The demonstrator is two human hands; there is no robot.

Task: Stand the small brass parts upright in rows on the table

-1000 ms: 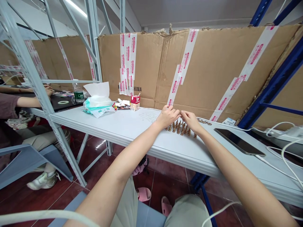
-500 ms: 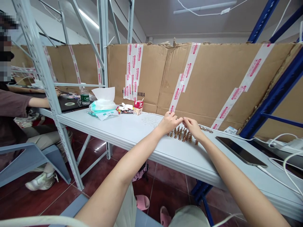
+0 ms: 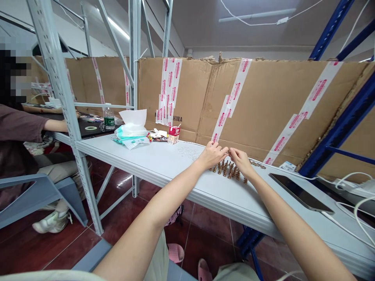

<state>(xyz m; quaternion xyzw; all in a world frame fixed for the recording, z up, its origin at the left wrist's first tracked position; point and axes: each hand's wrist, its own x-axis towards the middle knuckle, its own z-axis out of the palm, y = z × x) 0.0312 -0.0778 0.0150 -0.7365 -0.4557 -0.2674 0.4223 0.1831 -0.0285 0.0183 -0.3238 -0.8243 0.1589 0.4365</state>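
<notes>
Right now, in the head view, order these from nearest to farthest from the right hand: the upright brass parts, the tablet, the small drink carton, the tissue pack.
1. Upright brass parts: just left of the right hand, on the table.
2. Black tablet: to the right, on the table.
3. Small drink carton: left, by the cardboard.
4. Tissue pack: farthest left.

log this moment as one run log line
left hand: fingers meeting right hand's, anything held unclear | right hand: nearest small upright copper-coloured parts | parts: in rows on white table
</notes>
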